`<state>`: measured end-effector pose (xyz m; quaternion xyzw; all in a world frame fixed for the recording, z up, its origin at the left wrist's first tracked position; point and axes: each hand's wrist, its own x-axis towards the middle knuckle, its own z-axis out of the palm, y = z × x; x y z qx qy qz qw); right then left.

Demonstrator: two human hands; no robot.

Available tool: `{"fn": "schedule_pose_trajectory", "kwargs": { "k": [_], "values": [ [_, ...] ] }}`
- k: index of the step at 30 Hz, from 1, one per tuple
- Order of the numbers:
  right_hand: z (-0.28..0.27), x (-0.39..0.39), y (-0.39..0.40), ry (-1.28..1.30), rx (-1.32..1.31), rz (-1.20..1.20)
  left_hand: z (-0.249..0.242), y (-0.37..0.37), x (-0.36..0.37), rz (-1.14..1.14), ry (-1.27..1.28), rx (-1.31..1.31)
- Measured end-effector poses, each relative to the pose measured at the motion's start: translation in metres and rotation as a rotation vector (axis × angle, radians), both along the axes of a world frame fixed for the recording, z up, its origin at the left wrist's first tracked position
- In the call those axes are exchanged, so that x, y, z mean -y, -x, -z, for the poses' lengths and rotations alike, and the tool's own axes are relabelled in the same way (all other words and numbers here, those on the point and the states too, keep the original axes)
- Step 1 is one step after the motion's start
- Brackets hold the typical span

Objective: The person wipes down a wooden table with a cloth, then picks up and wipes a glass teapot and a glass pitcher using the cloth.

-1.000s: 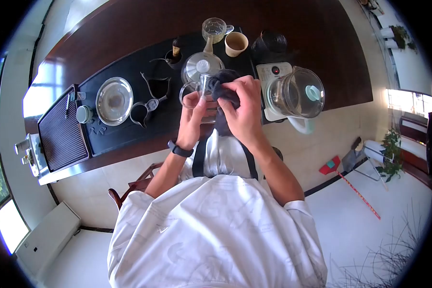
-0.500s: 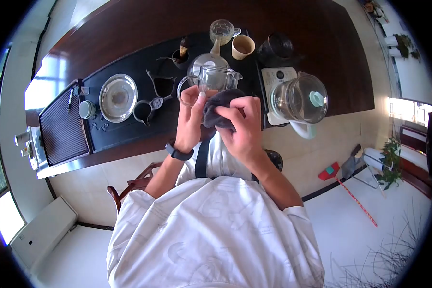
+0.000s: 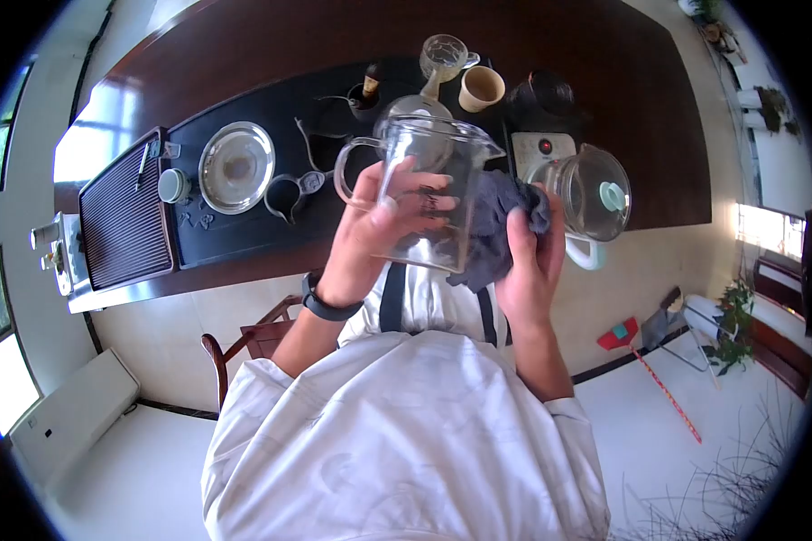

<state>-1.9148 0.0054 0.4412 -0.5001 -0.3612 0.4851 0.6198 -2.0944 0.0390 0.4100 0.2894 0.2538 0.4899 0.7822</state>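
A clear glass pitcher (image 3: 438, 234) with a loop handle and a pouring spout is held up in front of my body. My left hand (image 3: 383, 216) grips it from the handle side, its fingers showing through the glass. On the other side my right hand (image 3: 534, 248) holds a dark grey cloth (image 3: 496, 225), which hangs down beside the pitcher's wall. Behind the pitcher, a rounded pot with a spout (image 3: 415, 108) stands on the black tray, partly seen through the glass.
On the black tray (image 3: 230, 239) are a round metal dish (image 3: 236, 169), a strainer (image 3: 284, 197) and a small lidded jar (image 3: 173, 186). A glass mug (image 3: 444, 58), a paper cup (image 3: 481, 88) and a dark vessel (image 3: 541, 95) stand farther back. A glass kettle (image 3: 586, 194) is at right.
The pitcher has come nearer to me and shows larger. My right hand has moved right and turned, and the cloth, bunched before, now hangs more spread out.
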Motion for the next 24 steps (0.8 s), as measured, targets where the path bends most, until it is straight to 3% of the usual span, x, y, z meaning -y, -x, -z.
{"fn": "schedule_pose_trajectory", "kwargs": {
  "k": [6,11,15,17,20,24],
  "values": [
    [0.0,0.007,0.002,-0.053,-0.05,-0.069,-0.013,-0.001,0.001,0.006,-0.038,-0.031],
    [-0.002,0.009,0.005,0.031,-0.138,-0.028,-0.008,0.001,0.001,0.049,-0.234,-0.171],
    [0.008,0.004,0.004,0.035,-0.087,-0.016,-0.005,-0.004,-0.003,0.038,-0.208,-0.202],
    [0.019,-0.002,0.004,0.175,-0.244,0.044,-0.006,-0.008,-0.006,0.062,0.023,-0.001],
    [0.024,-0.006,0.01,0.159,-0.293,0.088,0.026,-0.011,-0.011,0.014,-0.036,0.001],
    [0.031,-0.014,0.005,0.113,-0.232,0.119,0.02,-0.021,-0.016,-0.052,-0.028,0.012]
  ]
}}
